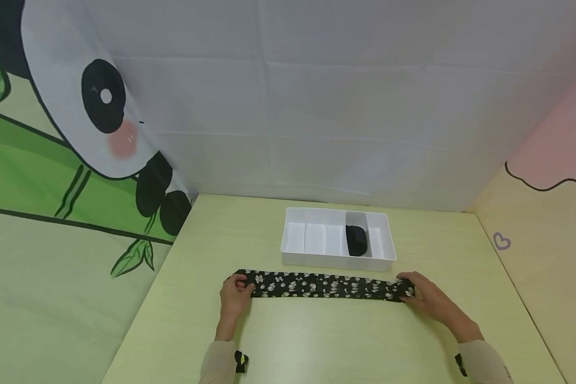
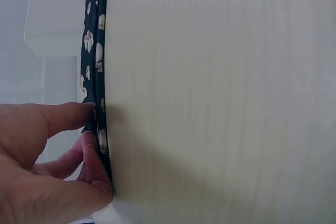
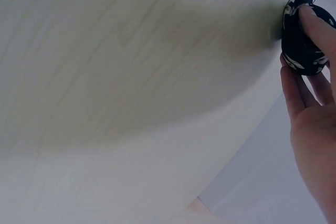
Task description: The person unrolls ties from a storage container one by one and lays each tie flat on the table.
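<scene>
A long, flat strip of black cloth with a pale flower print (image 1: 317, 285) lies crosswise on the table (image 1: 326, 341). At its left end my left hand (image 1: 235, 298) pinches the cloth between thumb and fingers; the left wrist view shows the strip's folded layers edge-on beside the thumb (image 2: 71, 116). My right hand (image 1: 429, 300) grips the other end. In the right wrist view that end looks like a thick, rounded roll (image 3: 304, 43), with the thumb on one side and fingers beneath. Part of the left end is hidden behind the fingers.
Behind the strip stands a white tray with compartments (image 1: 338, 261). A black rounded object (image 1: 356, 241), its kind unclear, sits in one compartment. A white curtain (image 1: 317, 133) hangs behind the table, with printed panels at left and right.
</scene>
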A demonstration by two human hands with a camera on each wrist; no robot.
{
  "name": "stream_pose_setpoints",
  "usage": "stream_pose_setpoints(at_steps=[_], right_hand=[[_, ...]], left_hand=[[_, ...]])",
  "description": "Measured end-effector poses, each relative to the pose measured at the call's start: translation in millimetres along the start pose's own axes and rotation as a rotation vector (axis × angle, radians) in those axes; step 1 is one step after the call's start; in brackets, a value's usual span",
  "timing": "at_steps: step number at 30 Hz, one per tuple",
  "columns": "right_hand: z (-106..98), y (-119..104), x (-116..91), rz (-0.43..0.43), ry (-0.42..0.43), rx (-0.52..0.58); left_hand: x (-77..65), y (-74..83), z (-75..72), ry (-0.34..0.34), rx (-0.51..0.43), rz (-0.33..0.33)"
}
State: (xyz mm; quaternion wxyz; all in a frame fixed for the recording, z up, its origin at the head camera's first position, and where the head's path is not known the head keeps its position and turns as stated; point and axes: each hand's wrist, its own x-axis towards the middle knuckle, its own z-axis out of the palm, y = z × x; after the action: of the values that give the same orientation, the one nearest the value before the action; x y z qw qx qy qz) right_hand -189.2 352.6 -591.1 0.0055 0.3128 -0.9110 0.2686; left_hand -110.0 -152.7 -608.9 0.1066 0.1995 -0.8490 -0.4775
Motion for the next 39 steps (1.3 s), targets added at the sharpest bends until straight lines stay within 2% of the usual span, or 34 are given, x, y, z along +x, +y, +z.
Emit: stream_pose_setpoints(at_steps=[14, 23, 39], right_hand=[[-6, 7, -8, -0.080, 0.043, -0.074], [-10, 9, -14, -0.039, 0.017, -0.091], [-14, 23, -27, -0.045, 0.034, -0.135]], left_hand=[[-0.8, 2.6, -0.5, -0.004, 0.002, -0.017], [-2.2, 2.8, -0.6, 0.004, -0.003, -0.008], [-0.8, 0.6, 0.5, 0.012, 0.002, 0.009]])
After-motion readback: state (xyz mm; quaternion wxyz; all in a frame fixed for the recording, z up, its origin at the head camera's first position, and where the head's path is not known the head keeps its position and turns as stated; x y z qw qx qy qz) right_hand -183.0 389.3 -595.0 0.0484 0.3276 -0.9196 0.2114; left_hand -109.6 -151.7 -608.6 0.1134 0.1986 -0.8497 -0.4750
